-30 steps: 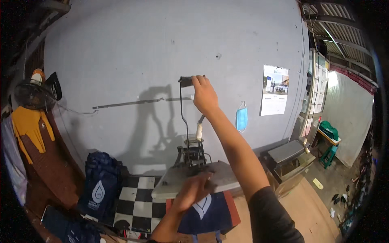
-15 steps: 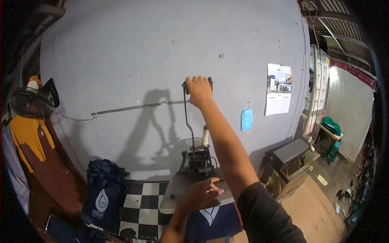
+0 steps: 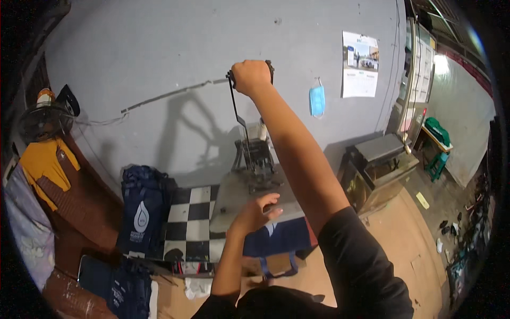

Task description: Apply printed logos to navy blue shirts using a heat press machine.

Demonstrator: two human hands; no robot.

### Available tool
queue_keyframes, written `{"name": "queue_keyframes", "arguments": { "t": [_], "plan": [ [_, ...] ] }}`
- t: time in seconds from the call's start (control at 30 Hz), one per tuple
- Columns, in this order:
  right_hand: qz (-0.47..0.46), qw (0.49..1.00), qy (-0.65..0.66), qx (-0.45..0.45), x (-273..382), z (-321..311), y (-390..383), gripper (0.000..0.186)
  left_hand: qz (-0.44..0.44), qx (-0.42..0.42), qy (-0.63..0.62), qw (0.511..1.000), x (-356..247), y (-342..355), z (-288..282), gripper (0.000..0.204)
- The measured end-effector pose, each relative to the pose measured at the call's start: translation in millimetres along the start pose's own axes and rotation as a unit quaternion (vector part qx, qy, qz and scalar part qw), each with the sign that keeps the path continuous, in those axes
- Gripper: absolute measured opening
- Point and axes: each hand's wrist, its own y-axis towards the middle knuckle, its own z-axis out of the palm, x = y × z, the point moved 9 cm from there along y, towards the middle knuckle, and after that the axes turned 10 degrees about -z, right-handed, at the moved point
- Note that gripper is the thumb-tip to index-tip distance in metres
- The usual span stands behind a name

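My right hand (image 3: 251,76) was clenched round the press handle (image 3: 268,68), raised overhead with its lever (image 3: 237,114) running down to the platen (image 3: 236,194), where my left hand (image 3: 255,211) lay open, seemingly touching it.

Single head-worn fisheye, downward toward wall

A low table with a black-and-white checkered top (image 3: 192,211) carries a grey metal heat press machine (image 3: 255,186). A dark blue fabric bag with a white drop print (image 3: 142,212) stands at its left end. Under the press plate lies a dark blue cloth (image 3: 281,239).
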Motion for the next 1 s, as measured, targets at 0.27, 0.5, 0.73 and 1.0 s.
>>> {"name": "queue_keyframes", "arguments": {
  "t": [0.27,0.5,0.73,1.0],
  "plan": [
    [-0.002,0.992,0.050,0.120,68,-26,-136,0.029,0.116,-0.225,0.170,0.952,-8,-125,81,0.043],
    [-0.003,0.969,0.112,0.222,97,-11,-223,0.033,0.113,-0.202,0.067,0.971,20,-146,108,0.035],
    [-0.007,0.952,0.152,0.266,142,14,-319,0.035,0.043,-0.375,0.101,0.920,101,-205,47,0.025],
    [0.004,0.929,0.173,0.328,155,28,-340,0.035,-0.041,-0.530,0.082,0.843,125,-281,-8,0.019]
  ]
}}
